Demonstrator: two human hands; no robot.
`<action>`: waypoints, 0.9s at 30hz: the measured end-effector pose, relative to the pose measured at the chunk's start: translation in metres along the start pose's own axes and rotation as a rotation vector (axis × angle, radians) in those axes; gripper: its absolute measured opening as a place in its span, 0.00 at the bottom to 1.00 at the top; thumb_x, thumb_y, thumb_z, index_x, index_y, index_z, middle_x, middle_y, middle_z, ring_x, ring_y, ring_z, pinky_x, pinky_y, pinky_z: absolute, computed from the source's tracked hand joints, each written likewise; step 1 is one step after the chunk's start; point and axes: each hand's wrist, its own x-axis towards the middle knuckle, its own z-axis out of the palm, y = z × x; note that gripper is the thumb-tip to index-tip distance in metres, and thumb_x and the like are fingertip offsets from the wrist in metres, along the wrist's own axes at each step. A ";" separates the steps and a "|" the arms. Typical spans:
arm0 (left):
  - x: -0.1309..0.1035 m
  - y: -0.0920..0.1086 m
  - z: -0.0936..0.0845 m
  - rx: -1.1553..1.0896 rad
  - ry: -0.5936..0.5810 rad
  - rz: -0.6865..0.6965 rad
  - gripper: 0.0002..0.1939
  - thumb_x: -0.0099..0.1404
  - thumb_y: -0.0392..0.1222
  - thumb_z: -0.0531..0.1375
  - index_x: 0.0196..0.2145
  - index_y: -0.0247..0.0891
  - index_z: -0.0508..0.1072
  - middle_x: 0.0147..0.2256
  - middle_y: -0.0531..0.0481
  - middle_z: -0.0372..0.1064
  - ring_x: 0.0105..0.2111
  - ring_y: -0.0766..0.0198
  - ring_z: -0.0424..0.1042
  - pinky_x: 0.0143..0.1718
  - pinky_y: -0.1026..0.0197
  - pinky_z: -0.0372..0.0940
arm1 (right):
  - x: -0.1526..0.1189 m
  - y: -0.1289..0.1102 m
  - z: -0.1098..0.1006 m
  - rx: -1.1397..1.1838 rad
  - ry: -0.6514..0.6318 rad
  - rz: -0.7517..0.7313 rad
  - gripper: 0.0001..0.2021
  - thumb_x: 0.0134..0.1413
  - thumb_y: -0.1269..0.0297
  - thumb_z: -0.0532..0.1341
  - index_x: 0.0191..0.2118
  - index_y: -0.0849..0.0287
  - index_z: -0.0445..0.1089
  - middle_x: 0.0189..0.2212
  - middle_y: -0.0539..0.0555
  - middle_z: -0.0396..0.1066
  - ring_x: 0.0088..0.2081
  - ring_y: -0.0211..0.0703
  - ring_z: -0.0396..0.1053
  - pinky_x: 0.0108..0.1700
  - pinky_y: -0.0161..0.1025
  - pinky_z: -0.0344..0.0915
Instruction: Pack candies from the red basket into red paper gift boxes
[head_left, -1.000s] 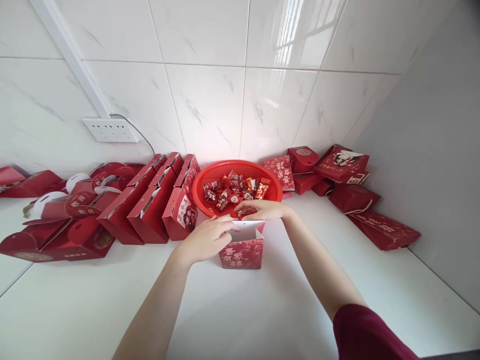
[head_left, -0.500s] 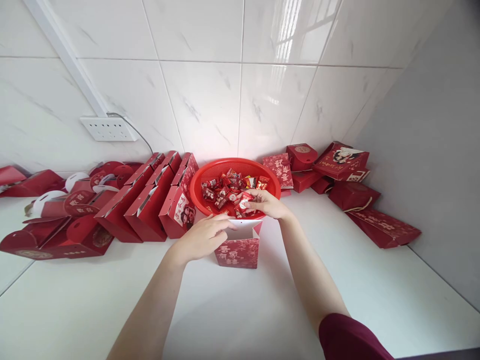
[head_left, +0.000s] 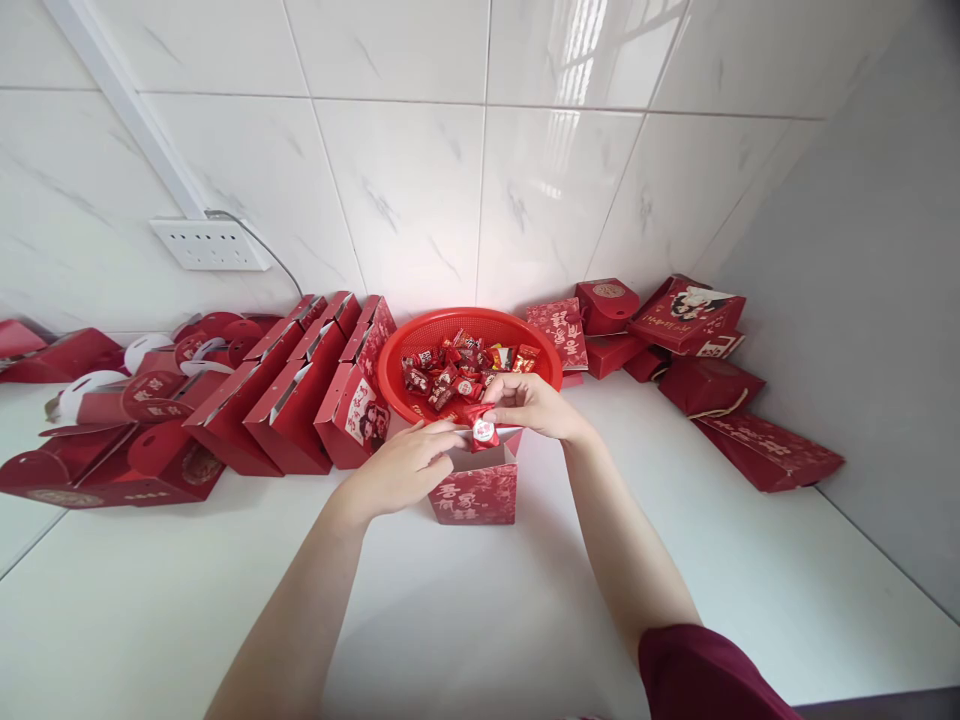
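1. Pinching a red wrapped sweet (head_left: pixel 484 432), the right hand (head_left: pixel 534 405) has it between thumb and fingers just above the mouth of the open carton (head_left: pixel 474 497).
2. The left hand (head_left: pixel 397 468) is at the carton's upper left edge, fingers bent near the rim; whether they grip the wall or only rest there, I cannot tell.
3. The carton stands upright on the white worktop (head_left: pixel 420 600), just in front of the red basket (head_left: pixel 450 321), where loose sweets (head_left: pixel 442 385) lie.
4. To do this well, the sweet is best centred over the opening and lowered past the rim before the pinch loosens, so that it does not catch on the edge.
5. A light touch from the left hand should steady the thin-looking wall; pressing hard might fold it or tip the carton.
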 end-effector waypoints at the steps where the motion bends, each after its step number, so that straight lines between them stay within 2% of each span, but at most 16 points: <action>1: 0.000 0.000 0.000 -0.001 0.004 -0.001 0.26 0.66 0.32 0.46 0.56 0.52 0.69 0.59 0.58 0.63 0.56 0.57 0.63 0.59 0.56 0.58 | -0.001 -0.002 0.003 -0.035 -0.020 -0.014 0.10 0.49 0.62 0.70 0.34 0.60 0.72 0.31 0.50 0.73 0.33 0.37 0.71 0.38 0.35 0.69; 7: -0.001 0.000 -0.001 0.013 0.007 -0.020 0.22 0.67 0.34 0.46 0.50 0.50 0.73 0.55 0.56 0.66 0.55 0.56 0.64 0.56 0.57 0.60 | -0.006 -0.012 0.007 -0.255 -0.080 0.017 0.13 0.55 0.54 0.65 0.35 0.61 0.76 0.32 0.52 0.75 0.35 0.41 0.71 0.40 0.38 0.68; 9: -0.002 -0.001 -0.001 0.020 0.003 -0.029 0.22 0.67 0.35 0.46 0.50 0.48 0.73 0.53 0.55 0.67 0.53 0.57 0.65 0.54 0.58 0.62 | -0.007 -0.014 0.002 -0.309 -0.080 0.022 0.16 0.58 0.51 0.61 0.37 0.61 0.76 0.34 0.54 0.76 0.37 0.43 0.72 0.43 0.40 0.69; 11: -0.003 -0.002 -0.001 0.014 0.003 -0.033 0.23 0.66 0.34 0.46 0.52 0.49 0.72 0.53 0.55 0.67 0.53 0.58 0.66 0.54 0.59 0.62 | -0.005 -0.013 -0.007 -0.404 -0.028 0.045 0.19 0.63 0.51 0.55 0.40 0.62 0.75 0.38 0.57 0.76 0.40 0.44 0.73 0.45 0.41 0.69; 13: -0.004 -0.002 0.000 -0.001 0.006 -0.039 0.24 0.66 0.34 0.46 0.53 0.51 0.71 0.55 0.56 0.66 0.55 0.58 0.65 0.56 0.59 0.60 | 0.002 -0.009 -0.019 -0.594 0.017 0.147 0.21 0.68 0.55 0.47 0.45 0.62 0.73 0.44 0.58 0.75 0.45 0.44 0.72 0.48 0.41 0.67; 15: -0.005 -0.002 0.000 -0.011 0.012 -0.048 0.24 0.66 0.35 0.46 0.53 0.52 0.72 0.56 0.58 0.65 0.56 0.58 0.64 0.57 0.59 0.60 | 0.016 -0.001 -0.031 -0.792 -0.021 0.300 0.19 0.68 0.60 0.46 0.43 0.61 0.74 0.46 0.57 0.75 0.47 0.44 0.72 0.50 0.40 0.67; 16: -0.005 -0.002 0.000 -0.009 0.017 -0.051 0.24 0.66 0.35 0.46 0.53 0.51 0.72 0.56 0.58 0.65 0.56 0.58 0.64 0.58 0.59 0.59 | 0.024 0.004 -0.036 -0.847 -0.081 0.373 0.16 0.65 0.62 0.51 0.40 0.60 0.75 0.43 0.57 0.76 0.45 0.45 0.73 0.48 0.40 0.67; 19: -0.005 -0.002 -0.002 0.005 0.018 -0.053 0.23 0.66 0.35 0.46 0.52 0.50 0.72 0.55 0.56 0.66 0.56 0.57 0.64 0.57 0.58 0.60 | 0.053 0.020 -0.042 -0.903 -0.309 0.562 0.02 0.50 0.70 0.66 0.29 0.60 0.77 0.30 0.53 0.77 0.34 0.44 0.74 0.40 0.38 0.69; 21: -0.005 -0.002 -0.002 0.010 0.011 -0.055 0.24 0.66 0.34 0.46 0.53 0.50 0.72 0.55 0.55 0.65 0.56 0.56 0.64 0.57 0.57 0.60 | 0.072 0.029 -0.043 -0.931 -0.407 0.661 0.04 0.49 0.71 0.68 0.34 0.60 0.77 0.30 0.52 0.76 0.32 0.41 0.73 0.39 0.38 0.70; 23: -0.006 -0.002 -0.003 0.014 0.007 -0.056 0.24 0.66 0.34 0.46 0.52 0.49 0.72 0.56 0.55 0.65 0.56 0.56 0.64 0.57 0.55 0.60 | 0.091 0.035 -0.046 -0.968 -0.437 0.721 0.09 0.56 0.66 0.65 0.43 0.61 0.73 0.37 0.53 0.75 0.36 0.40 0.73 0.40 0.41 0.72; 25: -0.006 -0.002 -0.003 0.019 0.005 -0.051 0.24 0.65 0.33 0.46 0.52 0.49 0.72 0.57 0.54 0.64 0.56 0.56 0.63 0.58 0.55 0.59 | 0.109 0.038 -0.051 -1.013 -0.415 0.730 0.12 0.63 0.61 0.61 0.49 0.61 0.69 0.45 0.56 0.72 0.41 0.42 0.72 0.43 0.45 0.72; 27: -0.007 -0.002 -0.003 0.024 0.000 -0.051 0.24 0.65 0.33 0.46 0.52 0.48 0.72 0.56 0.53 0.65 0.56 0.56 0.64 0.57 0.54 0.59 | 0.127 0.039 -0.057 -1.057 -0.355 0.690 0.14 0.64 0.60 0.59 0.51 0.60 0.68 0.50 0.57 0.69 0.45 0.44 0.71 0.46 0.47 0.71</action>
